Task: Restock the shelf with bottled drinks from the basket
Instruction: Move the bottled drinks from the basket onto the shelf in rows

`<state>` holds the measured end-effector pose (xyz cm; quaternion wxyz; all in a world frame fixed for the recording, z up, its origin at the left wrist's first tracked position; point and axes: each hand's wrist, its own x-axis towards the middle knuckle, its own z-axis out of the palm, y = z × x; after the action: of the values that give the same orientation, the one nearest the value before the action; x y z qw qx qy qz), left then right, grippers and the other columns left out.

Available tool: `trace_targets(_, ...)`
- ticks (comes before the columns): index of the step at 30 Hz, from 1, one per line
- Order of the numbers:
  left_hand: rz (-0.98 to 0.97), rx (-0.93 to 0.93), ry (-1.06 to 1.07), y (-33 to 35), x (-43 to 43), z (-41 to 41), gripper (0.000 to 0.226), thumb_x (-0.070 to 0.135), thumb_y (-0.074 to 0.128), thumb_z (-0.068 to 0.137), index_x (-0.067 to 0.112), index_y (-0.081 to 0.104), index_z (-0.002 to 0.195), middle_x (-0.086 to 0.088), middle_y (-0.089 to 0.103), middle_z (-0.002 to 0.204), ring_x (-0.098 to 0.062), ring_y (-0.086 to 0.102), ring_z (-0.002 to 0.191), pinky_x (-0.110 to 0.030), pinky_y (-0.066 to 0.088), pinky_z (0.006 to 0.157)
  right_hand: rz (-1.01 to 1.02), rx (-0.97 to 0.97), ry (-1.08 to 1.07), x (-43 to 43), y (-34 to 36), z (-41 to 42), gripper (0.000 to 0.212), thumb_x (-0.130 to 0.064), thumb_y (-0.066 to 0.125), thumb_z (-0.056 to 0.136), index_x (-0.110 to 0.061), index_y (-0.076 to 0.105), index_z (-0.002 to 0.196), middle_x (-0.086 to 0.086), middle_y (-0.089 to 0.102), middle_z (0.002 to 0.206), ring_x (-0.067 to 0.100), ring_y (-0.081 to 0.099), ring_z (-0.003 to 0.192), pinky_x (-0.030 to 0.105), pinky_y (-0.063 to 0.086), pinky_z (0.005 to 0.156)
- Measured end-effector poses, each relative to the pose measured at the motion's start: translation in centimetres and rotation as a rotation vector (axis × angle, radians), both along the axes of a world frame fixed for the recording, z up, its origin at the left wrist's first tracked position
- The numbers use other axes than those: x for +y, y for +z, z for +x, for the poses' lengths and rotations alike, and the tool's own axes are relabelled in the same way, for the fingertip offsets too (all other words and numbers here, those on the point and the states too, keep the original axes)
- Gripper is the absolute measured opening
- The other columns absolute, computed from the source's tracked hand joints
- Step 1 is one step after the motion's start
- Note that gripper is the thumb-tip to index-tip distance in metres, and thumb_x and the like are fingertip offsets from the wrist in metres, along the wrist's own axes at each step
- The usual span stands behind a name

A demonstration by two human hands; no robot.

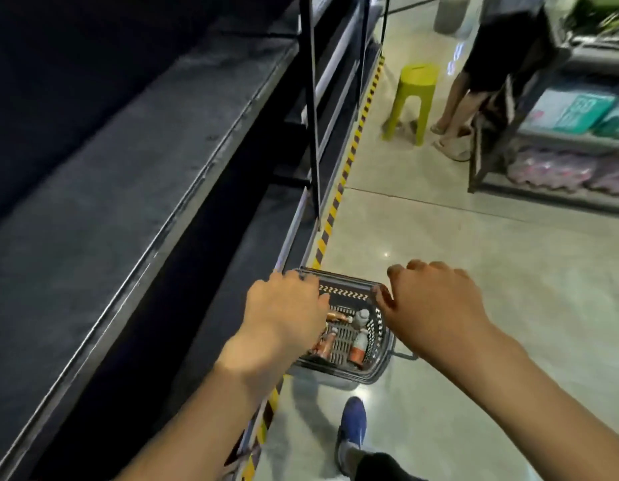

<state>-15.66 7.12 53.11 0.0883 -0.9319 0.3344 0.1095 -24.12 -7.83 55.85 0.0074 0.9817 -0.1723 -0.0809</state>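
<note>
Hands reach down side by side over the basket, a dark plastic one with a zigzag band on its far wall. The left hand shows its back. Its fingers bend down past the left rim and are hidden, so I cannot tell whether they pinch anything. The right hand hangs above the right rim with its fingers loosely bent, nothing seen in them, and its thumb close to the rim. Several bottled drinks lie in the basket, some copper-coloured and one pale with an orange band. The basket sits on the pale floor, just beside the foot of the dark shelf that runs along the left. A yellow-and-black striped tape lines the floor along the shelf's base. A blue shoe stands near the basket's near side. Well apart, up the aisle, are a green stool, a standing person and a rack of packaged goods.
</note>
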Motion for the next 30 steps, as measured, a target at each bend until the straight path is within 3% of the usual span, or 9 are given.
trace_targets(3,0.066,0.062,-0.117,-4.7,-3.5,3.3,0.017,0.028,0.07,0.084,0.011,0.067,0.087,-0.011,0.064,0.086,-0.031,0.062,0.075,-0.036,0.048,0.06,0.083,0.122,-0.062,-2.6,-5.0,2.7,0.04,-0.048,0.039,0.1,-0.02,0.059,0.119,0.004,0.063,0.12,0.029,0.059,0.112,0.036,0.043,0.088)
trace_targets(4,0.064,0.115,-0.097,-6.6,-4.4,4.2,0.017,0.029,0.071,0.082,0.013,0.068,0.086,-0.011,0.066,0.085,-0.031,0.064,0.076,-0.037,0.05,0.063,0.125,0.162,-0.081,-3.2,-7.0,3.6,0.037,-0.046,0.042,0.099,-0.021,0.059,0.12,0.005,0.063,0.121,0.029,0.059,0.112,0.036,0.043,0.089)
trace_targets(7,0.056,0.289,-0.048,-13.5,-6.7,6.9,0.03,0.034,0.042,0.1,0.019,0.058,0.119,-0.008,0.06,0.122,-0.028,0.056,0.115,-0.04,0.042,0.091,0.255,0.257,-0.177,-4.4,-14.5,6.1,0.034,-0.04,0.049,0.096,-0.021,0.061,0.121,0.006,0.064,0.122,0.032,0.059,0.113,0.037,0.045,0.089)
trace_targets(9,0.092,0.349,-0.06,-19.2,-7.9,8.8,0.033,0.035,0.037,0.101,0.019,0.053,0.125,-0.008,0.056,0.129,-0.029,0.052,0.12,-0.041,0.04,0.094,0.35,0.349,-0.285,-5.0,-20.9,7.6,0.037,-0.043,0.053,0.093,-0.022,0.058,0.123,0.006,0.064,0.121,0.031,0.06,0.113,0.036,0.047,0.088)
trace_targets(16,0.174,0.628,0.137,-44.4,-9.1,14.9,0.038,0.04,0.044,0.099,0.02,0.048,0.132,-0.005,0.06,0.123,-0.025,0.06,0.104,-0.038,0.05,0.082,0.807,0.377,-0.804,-6.5,-47.0,10.2,0.033,-0.037,0.06,0.093,-0.016,0.057,0.119,0.003,0.065,0.097,0.019,0.055,0.077,0.028,0.045,0.071)
trace_targets(20,0.124,0.678,0.276,-58.3,-9.4,16.2,0.036,0.037,0.052,0.097,0.022,0.05,0.13,0.003,0.058,0.092,-0.015,0.055,0.073,-0.031,0.043,0.06,0.924,0.367,-1.049,-7.0,-60.5,11.3,0.042,-0.033,0.06,0.095,-0.01,0.048,0.128,0.006,0.063,0.103,0.019,0.06,0.082,0.029,0.048,0.069)
trace_targets(23,0.113,0.723,0.367,-69.5,-9.6,16.8,0.034,0.036,0.053,0.096,0.018,0.053,0.126,0.001,0.056,0.093,-0.018,0.055,0.079,-0.033,0.047,0.07,0.975,0.383,-1.237,-7.5,-71.1,12.4,0.042,-0.03,0.06,0.097,-0.008,0.039,0.126,0.002,0.054,0.09,0.013,0.062,0.083,0.019,0.043,0.05)
trace_targets(27,0.103,0.768,0.509,-81.7,-9.6,17.1,0.045,0.033,0.06,0.092,0.017,0.051,0.134,-0.009,0.065,0.113,-0.03,0.062,0.104,-0.04,0.051,0.09,0.961,0.366,-1.364,-7.6,-83.3,13.6,0.069,-0.033,0.069,0.09,-0.007,0.033,0.143,0.017,0.053,0.132,0.027,0.061,0.101,0.028,0.05,0.077)
trace_targets(30,0.059,0.768,0.557,-88.9,-9.4,17.0,0.059,0.034,0.07,0.084,0.015,0.047,0.134,-0.011,0.059,0.126,-0.032,0.059,0.113,-0.046,0.05,0.096,0.926,0.294,-1.419,-7.5,-90.7,13.8,0.078,-0.033,0.076,0.082,-0.008,0.034,0.142,0.018,0.052,0.135,0.035,0.057,0.115,0.044,0.051,0.097)
